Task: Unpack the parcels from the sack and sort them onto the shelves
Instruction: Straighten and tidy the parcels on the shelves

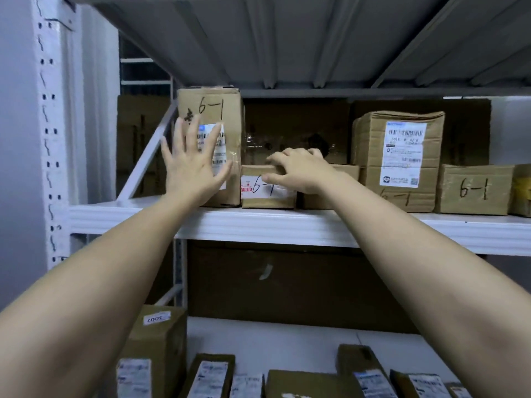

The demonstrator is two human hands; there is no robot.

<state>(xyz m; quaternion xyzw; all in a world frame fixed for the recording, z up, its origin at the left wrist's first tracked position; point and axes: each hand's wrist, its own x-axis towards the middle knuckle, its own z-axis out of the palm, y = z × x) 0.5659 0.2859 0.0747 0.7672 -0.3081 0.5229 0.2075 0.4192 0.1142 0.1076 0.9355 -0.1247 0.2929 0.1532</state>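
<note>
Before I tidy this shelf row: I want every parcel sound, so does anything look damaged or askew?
The large carton right of the hands looks battered: its front is creased and its left edge bulges. The tall box under the left hand leans slightly. The small box under the right hand looks sound.

Tall brown cardboard box marked 6-1 [211,145]: matt, creased, glossy clear tape down its edge, smooth white paper label. Small flat brown cardboard parcel [267,186]: matt, white paper sticker. Wrinkled brown cardboard box with white label [399,159]: rough, dented. White painted metal shelf [287,225]: smooth, faint sheen.
</note>
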